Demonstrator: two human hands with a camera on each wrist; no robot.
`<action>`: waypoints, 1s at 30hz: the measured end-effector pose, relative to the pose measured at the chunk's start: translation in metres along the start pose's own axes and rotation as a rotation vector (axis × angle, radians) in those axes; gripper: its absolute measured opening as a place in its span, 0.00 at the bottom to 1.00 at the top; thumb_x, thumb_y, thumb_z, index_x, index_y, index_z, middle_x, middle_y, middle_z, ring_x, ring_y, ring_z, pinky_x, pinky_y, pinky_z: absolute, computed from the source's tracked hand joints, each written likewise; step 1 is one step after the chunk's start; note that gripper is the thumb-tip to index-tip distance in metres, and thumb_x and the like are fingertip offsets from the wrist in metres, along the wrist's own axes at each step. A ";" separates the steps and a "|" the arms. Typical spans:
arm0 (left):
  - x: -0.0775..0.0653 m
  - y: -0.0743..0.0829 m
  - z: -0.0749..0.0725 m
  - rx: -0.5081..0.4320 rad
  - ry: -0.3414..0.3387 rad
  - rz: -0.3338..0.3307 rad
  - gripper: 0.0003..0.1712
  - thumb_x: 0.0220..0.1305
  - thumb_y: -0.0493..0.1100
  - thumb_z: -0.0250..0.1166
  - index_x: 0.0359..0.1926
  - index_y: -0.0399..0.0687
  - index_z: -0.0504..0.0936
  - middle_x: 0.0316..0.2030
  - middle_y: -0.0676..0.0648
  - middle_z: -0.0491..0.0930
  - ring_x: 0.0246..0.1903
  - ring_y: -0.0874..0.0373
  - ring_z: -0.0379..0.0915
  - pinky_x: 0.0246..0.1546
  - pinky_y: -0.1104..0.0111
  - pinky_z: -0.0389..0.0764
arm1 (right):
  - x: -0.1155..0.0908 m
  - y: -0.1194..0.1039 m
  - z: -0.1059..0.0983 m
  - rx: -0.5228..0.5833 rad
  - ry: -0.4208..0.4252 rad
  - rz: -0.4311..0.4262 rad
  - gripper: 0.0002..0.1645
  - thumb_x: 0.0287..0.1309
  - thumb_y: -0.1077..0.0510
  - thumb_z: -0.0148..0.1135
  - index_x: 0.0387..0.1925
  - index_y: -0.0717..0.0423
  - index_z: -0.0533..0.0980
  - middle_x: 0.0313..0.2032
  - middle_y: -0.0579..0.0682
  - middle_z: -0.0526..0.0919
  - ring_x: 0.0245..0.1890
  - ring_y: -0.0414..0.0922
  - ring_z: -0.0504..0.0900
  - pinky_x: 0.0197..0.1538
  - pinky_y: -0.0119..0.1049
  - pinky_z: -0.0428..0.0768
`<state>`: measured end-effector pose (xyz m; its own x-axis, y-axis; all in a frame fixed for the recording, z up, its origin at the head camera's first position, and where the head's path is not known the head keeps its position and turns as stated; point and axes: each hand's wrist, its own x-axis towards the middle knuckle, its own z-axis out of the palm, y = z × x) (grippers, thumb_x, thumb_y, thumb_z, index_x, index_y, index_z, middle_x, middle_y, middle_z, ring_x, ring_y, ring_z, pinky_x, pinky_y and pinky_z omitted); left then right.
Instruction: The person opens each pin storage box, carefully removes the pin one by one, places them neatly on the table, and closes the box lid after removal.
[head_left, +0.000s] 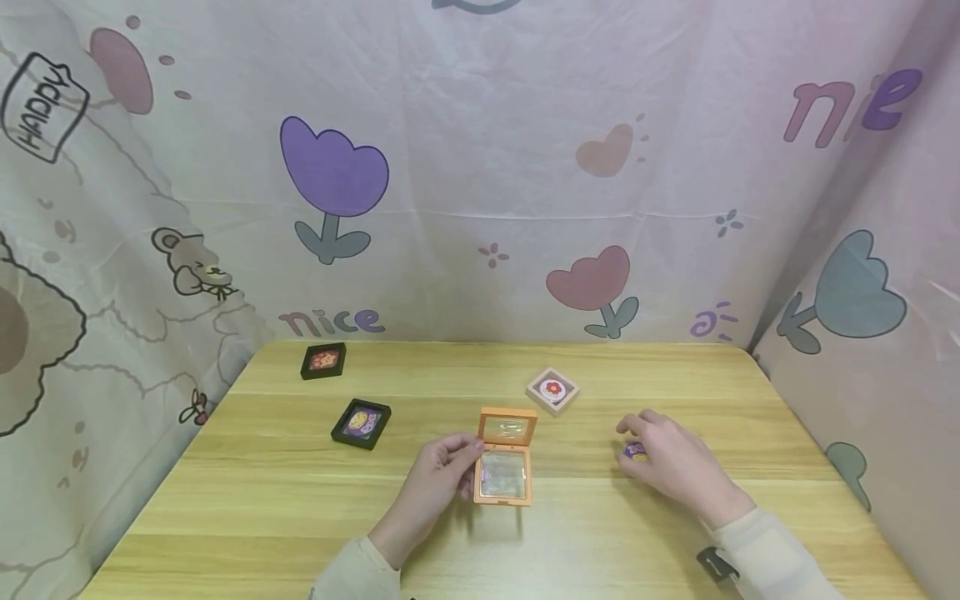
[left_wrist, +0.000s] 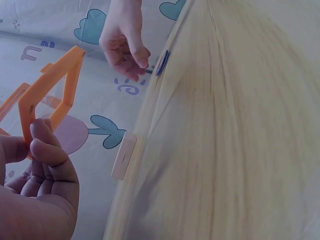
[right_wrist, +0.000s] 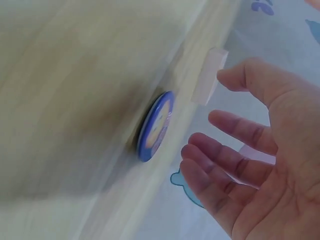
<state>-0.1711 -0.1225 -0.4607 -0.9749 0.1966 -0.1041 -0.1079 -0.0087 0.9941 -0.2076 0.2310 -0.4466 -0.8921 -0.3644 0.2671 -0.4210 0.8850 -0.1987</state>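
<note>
My left hand (head_left: 438, 473) pinches the left side of an orange display frame (head_left: 504, 475) between thumb and fingers. The frame is unfolded at its hinge, lid tilted up, clear film in both halves, and held above the table. A round purple-blue badge (right_wrist: 156, 127) with a yellow figure lies flat on the wood. My right hand (head_left: 678, 462) hovers just over this badge, partly covering it in the head view. The right wrist view has thumb and loosely bent fingers spread apart, with a gap between them and the badge.
On the wooden table (head_left: 300, 517), a pale pink frame (head_left: 552, 390) with a red flower badge lies behind the orange frame. Two black frames (head_left: 361, 423) holding badges sit at the left. A printed curtain (head_left: 465, 167) stands behind the table and along its sides.
</note>
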 end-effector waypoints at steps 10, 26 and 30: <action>0.000 0.000 0.000 -0.023 -0.008 -0.008 0.18 0.79 0.42 0.62 0.56 0.29 0.82 0.30 0.53 0.87 0.24 0.66 0.73 0.26 0.78 0.77 | 0.009 -0.020 -0.006 0.166 -0.028 0.035 0.17 0.59 0.54 0.76 0.49 0.53 0.86 0.41 0.49 0.89 0.40 0.43 0.87 0.44 0.45 0.90; -0.001 0.001 0.002 -0.024 -0.025 0.002 0.18 0.80 0.41 0.61 0.57 0.28 0.81 0.31 0.50 0.86 0.23 0.66 0.72 0.26 0.78 0.77 | 0.023 -0.054 -0.004 0.537 -0.089 0.011 0.14 0.75 0.53 0.65 0.51 0.59 0.85 0.42 0.48 0.92 0.41 0.39 0.88 0.44 0.30 0.89; -0.002 0.001 0.003 -0.013 -0.025 0.004 0.17 0.79 0.41 0.61 0.56 0.29 0.82 0.29 0.53 0.85 0.23 0.66 0.72 0.26 0.78 0.77 | 0.026 -0.060 -0.002 0.634 -0.112 -0.019 0.19 0.84 0.52 0.53 0.54 0.62 0.83 0.44 0.55 0.92 0.42 0.43 0.90 0.46 0.36 0.91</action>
<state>-0.1687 -0.1200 -0.4598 -0.9702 0.2211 -0.0989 -0.1065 -0.0226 0.9941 -0.2049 0.1693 -0.4256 -0.8809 -0.4365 0.1827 -0.4213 0.5477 -0.7229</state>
